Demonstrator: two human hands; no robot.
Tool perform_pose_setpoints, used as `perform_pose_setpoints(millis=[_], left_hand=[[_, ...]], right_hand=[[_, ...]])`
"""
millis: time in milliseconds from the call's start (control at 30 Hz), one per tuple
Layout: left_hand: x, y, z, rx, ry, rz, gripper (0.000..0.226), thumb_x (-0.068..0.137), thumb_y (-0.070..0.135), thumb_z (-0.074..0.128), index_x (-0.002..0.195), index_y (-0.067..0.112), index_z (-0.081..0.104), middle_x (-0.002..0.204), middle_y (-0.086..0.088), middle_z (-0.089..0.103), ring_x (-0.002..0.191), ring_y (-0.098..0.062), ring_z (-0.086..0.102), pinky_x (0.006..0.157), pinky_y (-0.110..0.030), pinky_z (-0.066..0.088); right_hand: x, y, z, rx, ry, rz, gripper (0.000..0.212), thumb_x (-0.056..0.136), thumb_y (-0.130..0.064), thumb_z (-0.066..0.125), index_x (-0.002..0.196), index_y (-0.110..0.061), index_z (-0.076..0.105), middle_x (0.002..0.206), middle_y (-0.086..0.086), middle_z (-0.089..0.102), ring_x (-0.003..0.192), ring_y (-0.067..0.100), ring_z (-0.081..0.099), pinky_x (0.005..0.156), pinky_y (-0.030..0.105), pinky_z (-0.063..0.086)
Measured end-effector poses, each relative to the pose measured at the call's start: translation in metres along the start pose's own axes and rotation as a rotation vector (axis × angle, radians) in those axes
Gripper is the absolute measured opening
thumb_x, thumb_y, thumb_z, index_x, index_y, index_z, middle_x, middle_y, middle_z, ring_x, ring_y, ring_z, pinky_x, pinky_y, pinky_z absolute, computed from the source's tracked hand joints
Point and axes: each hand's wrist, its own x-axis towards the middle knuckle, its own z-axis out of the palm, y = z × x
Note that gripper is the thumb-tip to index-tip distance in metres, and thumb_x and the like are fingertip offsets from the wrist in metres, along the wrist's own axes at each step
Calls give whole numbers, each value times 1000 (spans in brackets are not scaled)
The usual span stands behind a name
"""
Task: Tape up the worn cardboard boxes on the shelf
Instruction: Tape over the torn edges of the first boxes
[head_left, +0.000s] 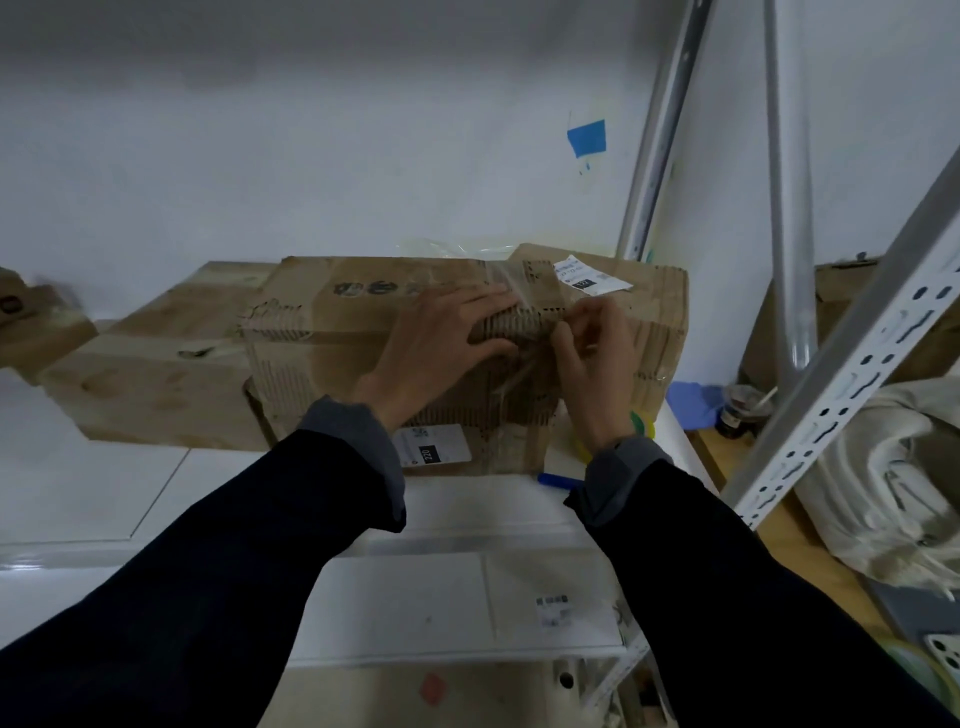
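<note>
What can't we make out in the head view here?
- Torn patch on the cardboard box: covered by the left hand and right hand.
- Clear tape: its path is lost under both hands.
- White label: print too small.
- Brown object at left edge: cut off, blurred.
- Blue pen: partly behind the right sleeve.

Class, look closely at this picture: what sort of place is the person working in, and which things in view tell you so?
Probably a storeroom or stockroom. Slotted metal shelving uprights stand at the right, worn cardboard boxes sit on a white shelf, and bundled cloth is stored alongside.
</note>
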Motion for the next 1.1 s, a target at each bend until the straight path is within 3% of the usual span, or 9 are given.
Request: perform_pose_setpoints(millis=[67, 100, 200, 367, 533, 733, 967, 1100], left_hand=[[1, -1, -1, -46, 5, -10, 60, 87, 55, 67, 140, 28, 58, 144, 8, 57, 133, -13, 51, 114, -40, 37], [2, -2, -2, -71, 7, -14, 59, 87, 55, 67, 139, 29, 59, 143, 9, 58, 132, -12, 52, 113, -38, 38], [4, -4, -4, -138, -1, -19, 56, 87, 55, 66, 137, 31, 61, 141, 10, 60, 131, -10, 53, 113, -37, 39], [7, -9, -4, -176, -10, -27, 51, 90, 55, 63, 135, 31, 63, 139, 11, 60, 131, -8, 53, 114, -40, 40], [8, -9, -5, -174, -6, -18, 50, 90, 53, 65, 135, 31, 63, 139, 10, 61, 131, -7, 53, 114, -34, 38], [5, -6, -8, -183, -27, -17, 51, 91, 53, 64, 136, 29, 62, 140, 8, 60, 131, -9, 53, 115, -37, 37], [5, -5, -9, -159, -47, -22, 52, 89, 50, 68, 136, 29, 62, 140, 8, 60, 130, -11, 53, 112, -35, 38], [4, -4, -9, -155, -45, -26, 54, 87, 51, 71, 135, 29, 63, 140, 9, 61, 129, -12, 54, 111, -35, 37]], right_hand=[[-9, -1, 2, 54, 68, 53, 23, 92, -5, 61, 96, -22, 46, 82, -11, 52, 72, -4, 52, 66, 14, 44], [-14, 0, 3, 57, 81, 68, 22, 91, -5, 61, 94, -21, 46, 81, -13, 51, 70, -3, 51, 65, 17, 45], [-28, 1, 6, 56, 48, 74, 14, 90, -6, 62, 92, -18, 54, 82, -9, 59, 72, 11, 57, 67, 33, 52], [-41, -5, 12, 173, 120, 159, 19, 89, -2, 66, 99, -14, 54, 89, -1, 64, 80, 20, 65, 74, 37, 58], [-42, -6, 13, 240, 87, 244, 25, 87, 0, 68, 103, -9, 52, 93, 8, 69, 86, 20, 69, 80, 36, 58], [-44, -6, 21, 220, 69, 291, 31, 84, -1, 71, 107, -9, 53, 89, 9, 67, 82, 20, 64, 79, 42, 56], [-36, -6, 21, 231, 36, 410, 35, 80, -2, 73, 97, -24, 50, 84, 11, 66, 82, 33, 67, 79, 57, 56], [-36, -5, 22, 214, 19, 413, 39, 77, 0, 72, 95, -25, 48, 74, -6, 57, 77, 24, 62, 80, 58, 54]])
